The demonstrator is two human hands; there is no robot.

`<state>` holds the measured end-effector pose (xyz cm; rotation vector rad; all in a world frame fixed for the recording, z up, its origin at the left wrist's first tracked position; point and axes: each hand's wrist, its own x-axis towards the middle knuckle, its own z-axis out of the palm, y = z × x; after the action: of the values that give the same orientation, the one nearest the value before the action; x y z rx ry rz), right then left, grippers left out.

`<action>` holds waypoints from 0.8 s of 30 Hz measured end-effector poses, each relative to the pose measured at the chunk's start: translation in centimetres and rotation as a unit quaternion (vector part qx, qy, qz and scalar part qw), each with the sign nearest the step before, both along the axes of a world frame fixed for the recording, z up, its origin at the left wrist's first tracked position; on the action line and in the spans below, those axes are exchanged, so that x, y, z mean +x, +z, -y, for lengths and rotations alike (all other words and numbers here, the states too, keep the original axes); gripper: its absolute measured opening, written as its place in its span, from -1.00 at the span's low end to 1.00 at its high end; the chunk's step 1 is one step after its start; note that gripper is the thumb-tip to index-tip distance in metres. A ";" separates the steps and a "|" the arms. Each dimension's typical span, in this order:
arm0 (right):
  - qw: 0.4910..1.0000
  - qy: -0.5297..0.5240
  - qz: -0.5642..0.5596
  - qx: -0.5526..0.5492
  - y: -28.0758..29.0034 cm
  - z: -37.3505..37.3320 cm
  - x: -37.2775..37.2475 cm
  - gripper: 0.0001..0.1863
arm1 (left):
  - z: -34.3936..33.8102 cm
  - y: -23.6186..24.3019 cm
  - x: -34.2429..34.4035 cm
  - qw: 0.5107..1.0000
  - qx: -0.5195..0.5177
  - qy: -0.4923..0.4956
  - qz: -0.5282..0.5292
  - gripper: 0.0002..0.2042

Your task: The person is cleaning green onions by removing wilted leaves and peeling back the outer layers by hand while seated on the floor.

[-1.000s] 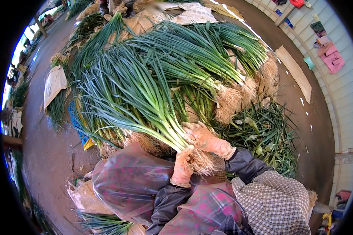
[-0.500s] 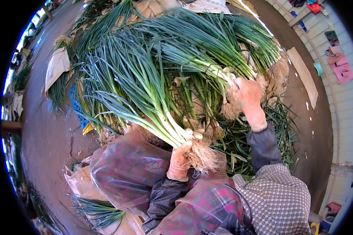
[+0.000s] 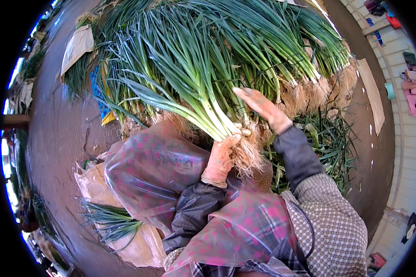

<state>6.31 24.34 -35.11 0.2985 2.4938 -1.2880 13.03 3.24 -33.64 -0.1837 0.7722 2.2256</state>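
My left hand is closed round the white root ends of a bunch of green onions; its leaves fan out to the far left, and pale roots spill past my fingers. My right hand reaches to the right of this bunch, fingers stretched out together and flat, their tips by the stalks of other green onions below. What the underside of that hand touches is hidden. Beyond both hands lies a broad pile of green onions, roots pointing toward me and to the right.
A spotted clear plastic cover lies over my legs. Loose trimmed leaves are heaped at the right. A pinkish plastic sack with more green onions lies at the lower left. A flat cardboard strip is on the floor by the wall.
My right hand has let go of the green onions it gripped at the right, moved left toward the held bunch and straightened its fingers. My left hand keeps its bunch. The view has shifted slightly.
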 end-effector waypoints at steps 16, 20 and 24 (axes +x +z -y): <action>0.969 -0.226 -0.093 0.035 -0.9 0.7 1.0 -0.45 | -1.3 1.6 0.3 0.998 -0.036 0.042 -0.040 -0.66; 0.934 -0.272 -0.024 -0.230 6.3 2.8 5.2 -0.51 | -0.8 1.5 -0.3 0.996 -0.042 0.078 -0.023 -0.69; 0.886 -0.320 -0.061 -0.329 9.4 3.0 10.1 -0.74 | -1.0 0.2 -0.8 0.991 -0.057 0.123 0.011 -0.68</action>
<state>16.39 21.30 -25.67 0.9302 1.9162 -2.3702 12.24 4.29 -33.46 -0.3758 0.9060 2.4066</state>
